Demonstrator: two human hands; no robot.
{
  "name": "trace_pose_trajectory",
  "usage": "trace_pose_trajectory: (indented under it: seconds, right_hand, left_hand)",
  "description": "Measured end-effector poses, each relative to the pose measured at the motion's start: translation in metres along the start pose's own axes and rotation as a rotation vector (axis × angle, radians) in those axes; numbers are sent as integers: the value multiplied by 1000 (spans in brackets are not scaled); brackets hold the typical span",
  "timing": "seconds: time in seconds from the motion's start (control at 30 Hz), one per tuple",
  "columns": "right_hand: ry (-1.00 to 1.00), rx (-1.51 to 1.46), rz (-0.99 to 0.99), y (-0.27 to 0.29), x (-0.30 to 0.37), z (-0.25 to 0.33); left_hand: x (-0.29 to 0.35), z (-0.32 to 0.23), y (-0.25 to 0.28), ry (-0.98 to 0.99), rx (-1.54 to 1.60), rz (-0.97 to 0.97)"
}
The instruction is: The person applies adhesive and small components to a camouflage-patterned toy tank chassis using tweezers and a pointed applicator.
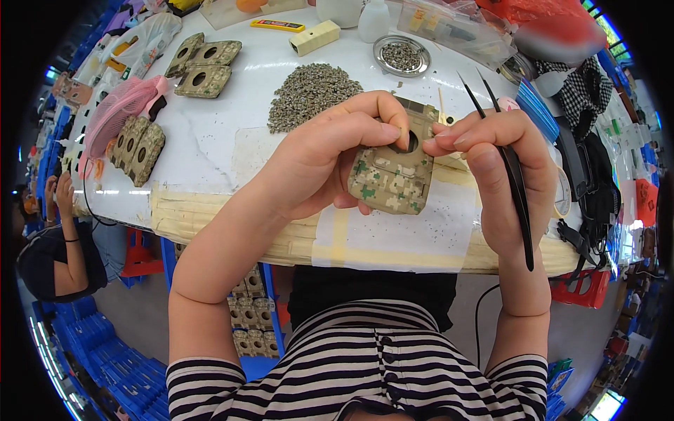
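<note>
Over the near edge of the table, my left hand [319, 151] grips a camouflage-patterned housing [393, 181] with a round hole in its upper part. The thumb and index finger of that hand are bent in at the hole. From the right, my right hand [516, 165] reaches the housing's side with pinched thumb and index fingertips. Whether a tiny part sits between those fingertips cannot be made out. Black tweezers [520, 203] are tucked in the same hand, their spread tips pointing away from me.
A heap of small metallic parts [316, 91] lies beyond my left hand, and a round metal dish [401, 56] holds more. More camouflage housings [205, 81] rest at the left, near a pink mesh fan [116, 116]. A person [67, 245] is at the far left.
</note>
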State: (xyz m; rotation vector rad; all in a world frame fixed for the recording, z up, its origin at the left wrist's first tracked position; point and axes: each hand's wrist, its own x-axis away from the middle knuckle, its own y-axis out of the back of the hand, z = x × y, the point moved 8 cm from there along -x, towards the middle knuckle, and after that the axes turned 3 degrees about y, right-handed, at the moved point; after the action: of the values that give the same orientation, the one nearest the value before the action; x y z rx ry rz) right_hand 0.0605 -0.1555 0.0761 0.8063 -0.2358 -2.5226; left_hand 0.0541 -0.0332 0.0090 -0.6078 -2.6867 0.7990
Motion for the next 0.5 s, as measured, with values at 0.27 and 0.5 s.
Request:
trace_pose_trajectory:
  seconds: [0.27,0.5]
  right_hand:
    - [-12,7,-9,0,0,-1]
    - [-27,-83,-77,7,1,-5]
  left_hand:
    - [1,0,-1,16,0,28]
    - [0,-1,-1,15,-20,35]
